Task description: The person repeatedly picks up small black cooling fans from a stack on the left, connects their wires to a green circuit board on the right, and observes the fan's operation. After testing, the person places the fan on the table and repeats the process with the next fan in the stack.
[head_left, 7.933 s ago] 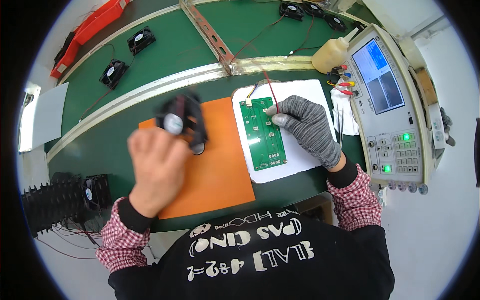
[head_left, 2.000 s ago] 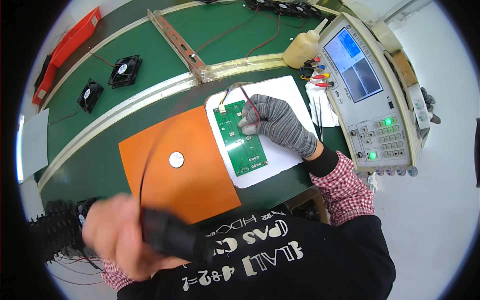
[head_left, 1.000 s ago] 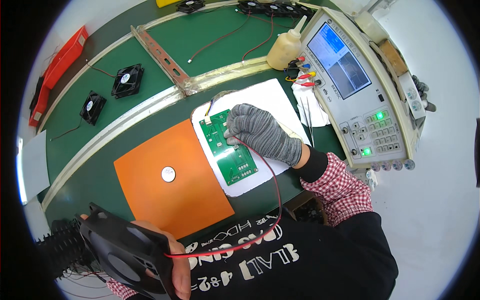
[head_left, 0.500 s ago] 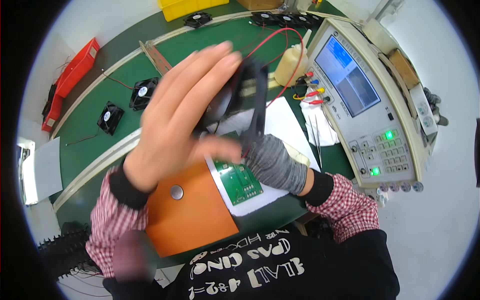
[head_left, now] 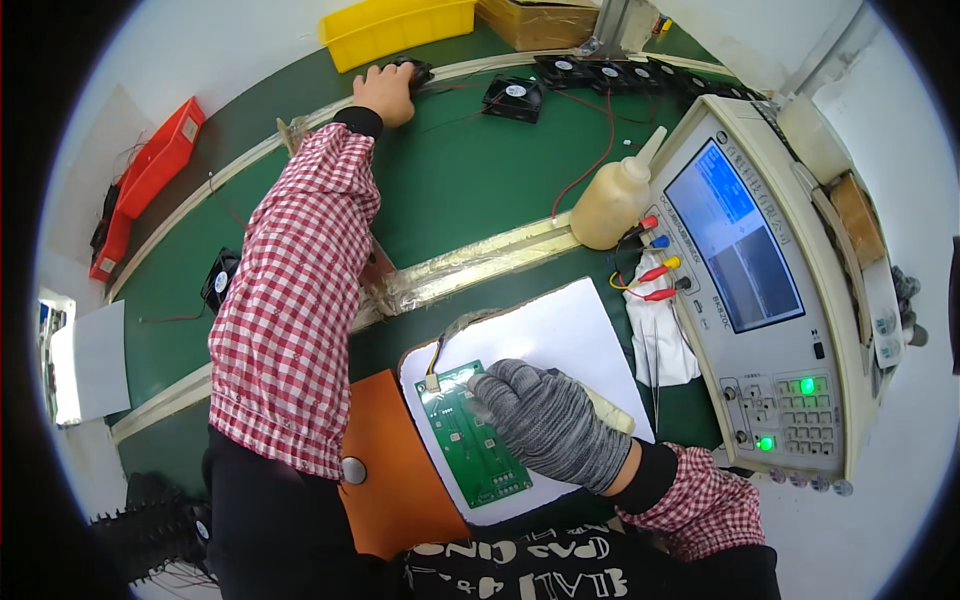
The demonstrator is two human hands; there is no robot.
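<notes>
At the far side of the bench, my bare left hand (head_left: 387,93) has its fingers curled over a black cooling fan (head_left: 416,71). My right hand (head_left: 550,420), in a grey knitted glove, rests with bent fingers at the right edge of a green circuit board (head_left: 468,440). Its palm and thumb side are hidden, so what it may hold cannot be made out. A white connector with wires (head_left: 433,382) sits at the board's upper left corner. Under the board lies a white sheet (head_left: 585,330). A pale block-like thing (head_left: 612,412) shows beside the glove.
Another fan (head_left: 513,98) lies beyond the metal strip (head_left: 480,262), near several more fans. A squeeze bottle (head_left: 612,205) stands beside the test instrument (head_left: 740,240). Tweezers (head_left: 653,370) lie on a white cloth (head_left: 662,340). An orange mat (head_left: 400,480) is left of the board.
My left hand has gone from the black fan held in front of me to a fan at the far side. A fan now lies near the back row. My right hand has lowered to the board.
</notes>
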